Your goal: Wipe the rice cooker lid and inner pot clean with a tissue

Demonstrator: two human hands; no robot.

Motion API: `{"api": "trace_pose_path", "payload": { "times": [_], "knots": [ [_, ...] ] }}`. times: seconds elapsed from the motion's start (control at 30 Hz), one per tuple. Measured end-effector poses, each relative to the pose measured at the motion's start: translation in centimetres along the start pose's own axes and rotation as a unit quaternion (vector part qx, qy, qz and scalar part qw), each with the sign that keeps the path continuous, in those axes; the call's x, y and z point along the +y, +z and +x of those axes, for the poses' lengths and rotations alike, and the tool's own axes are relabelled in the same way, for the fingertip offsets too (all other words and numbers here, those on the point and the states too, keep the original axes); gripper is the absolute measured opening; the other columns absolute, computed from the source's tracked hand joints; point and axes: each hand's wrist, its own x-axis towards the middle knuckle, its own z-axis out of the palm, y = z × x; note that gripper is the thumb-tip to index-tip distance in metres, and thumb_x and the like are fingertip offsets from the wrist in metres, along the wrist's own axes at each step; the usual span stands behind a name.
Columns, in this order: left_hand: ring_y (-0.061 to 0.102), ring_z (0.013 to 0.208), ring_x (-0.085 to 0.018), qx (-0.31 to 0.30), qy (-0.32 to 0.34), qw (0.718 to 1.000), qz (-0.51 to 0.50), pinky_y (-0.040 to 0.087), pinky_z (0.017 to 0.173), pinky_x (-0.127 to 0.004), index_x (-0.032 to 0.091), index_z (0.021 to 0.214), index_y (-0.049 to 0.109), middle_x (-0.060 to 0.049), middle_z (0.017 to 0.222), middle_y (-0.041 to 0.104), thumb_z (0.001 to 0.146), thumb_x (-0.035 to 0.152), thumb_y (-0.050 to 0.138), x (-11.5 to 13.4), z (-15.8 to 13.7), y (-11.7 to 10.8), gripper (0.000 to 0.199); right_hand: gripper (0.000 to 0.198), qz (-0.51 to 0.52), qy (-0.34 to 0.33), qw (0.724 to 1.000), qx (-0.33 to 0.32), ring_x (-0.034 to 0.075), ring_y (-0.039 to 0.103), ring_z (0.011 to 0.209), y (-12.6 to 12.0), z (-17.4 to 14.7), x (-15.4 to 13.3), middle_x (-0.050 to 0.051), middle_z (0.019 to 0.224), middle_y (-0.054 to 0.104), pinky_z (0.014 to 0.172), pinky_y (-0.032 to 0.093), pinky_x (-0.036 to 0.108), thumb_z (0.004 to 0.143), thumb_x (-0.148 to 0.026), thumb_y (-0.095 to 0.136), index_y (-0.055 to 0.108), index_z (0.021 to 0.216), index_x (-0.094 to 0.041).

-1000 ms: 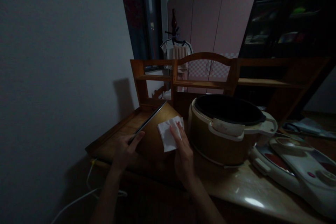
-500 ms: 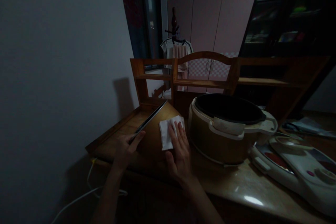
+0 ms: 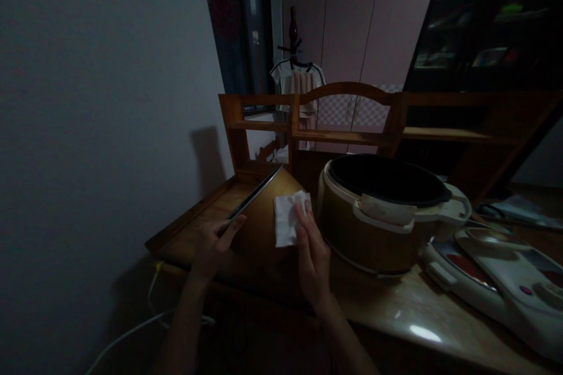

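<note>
Over the wooden surface (image 3: 391, 317), just left of the big open cooker (image 3: 365, 240) and farther from the white lid (image 3: 497, 278), holding a tilted gold pot (image 3: 255, 234) by the rim (image 3: 258, 192) in the left hand (image 3: 215, 249) and, with the right hand (image 3: 314, 255), pressing a white cloth (image 3: 285, 220) flat against the pot's outer side.

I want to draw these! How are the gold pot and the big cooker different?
The gold pot is tilted in the left hand; the cooker stands upright on the table. The cooker has a pale front panel; the pot shows none. The cooker's dark inside shows; the pot's faces away. Both look golden-brown outside.
</note>
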Motion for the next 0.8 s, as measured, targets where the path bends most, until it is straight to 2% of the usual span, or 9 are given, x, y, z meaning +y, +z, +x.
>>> {"api": "trace_pose_path", "payload": {
  "times": [0.13,0.23,0.37,0.53,0.6,0.8],
  "knots": [
    [0.031,0.049,-0.010,0.003,-0.003,1.000,0.003,0.024,0.052,-0.029,0.021,0.048,0.033,0.004,0.049,0.029,0.085,0.049,0.057,-0.1,0.0,-0.1,0.053,0.044,0.035,0.025,0.999,0.021,0.026,0.044,0.140,-0.3,0.3,0.7,0.006,0.148,0.050,0.115,0.038,0.051,0.100,-0.029,0.050,0.050,0.144,-0.027],
    [0.031,0.049,-0.010,0.003,-0.001,1.000,0.000,0.024,0.052,-0.029,0.021,0.047,0.033,0.003,0.049,0.029,0.085,0.049,0.057,-0.1,0.0,-0.1,0.053,0.045,0.050,0.045,0.997,0.042,0.027,0.049,0.136,-0.4,0.5,0.4,0.008,0.145,0.054,0.113,0.041,0.051,0.097,-0.030,0.057,0.053,0.142,-0.025],
    [0.030,0.049,-0.010,-0.007,0.008,1.000,0.000,0.023,0.052,-0.029,0.021,0.047,0.031,0.004,0.050,0.027,0.085,0.048,0.058,0.1,0.0,-0.1,0.054,0.048,0.023,0.020,0.999,0.041,0.028,0.038,0.143,0.1,0.4,0.3,0.007,0.150,0.048,0.116,0.035,0.055,0.098,-0.027,0.056,0.048,0.145,-0.027],
    [0.030,0.049,-0.010,-0.024,0.011,1.000,-0.004,0.023,0.052,-0.029,0.021,0.048,0.033,0.003,0.051,0.027,0.085,0.049,0.057,0.3,0.2,-0.1,0.053,0.054,-0.092,-0.071,0.993,-0.009,0.026,0.019,0.151,0.7,-0.4,1.2,0.001,0.162,0.025,0.120,0.026,0.060,0.102,-0.012,0.031,0.037,0.151,-0.034],
    [0.029,0.049,-0.010,-0.032,0.013,0.999,-0.008,0.022,0.052,-0.030,0.021,0.048,0.031,0.003,0.051,0.026,0.085,0.049,0.057,0.3,0.3,-0.1,0.053,0.057,-0.115,-0.089,0.989,-0.023,0.026,0.018,0.151,0.3,-0.7,1.7,-0.001,0.164,0.020,0.120,0.025,0.059,0.101,-0.010,0.029,0.034,0.152,-0.034],
    [0.030,0.050,-0.010,-0.039,0.016,0.999,-0.017,0.022,0.053,-0.030,0.020,0.048,0.035,0.003,0.052,0.028,0.086,0.047,0.057,0.0,0.4,-0.1,0.052,0.057,-0.114,-0.072,0.989,-0.053,0.023,0.021,0.150,-1.5,-1.1,2.9,0.000,0.162,0.026,0.121,0.028,0.052,0.101,-0.012,0.031,0.028,0.155,-0.032]
  ]
}}
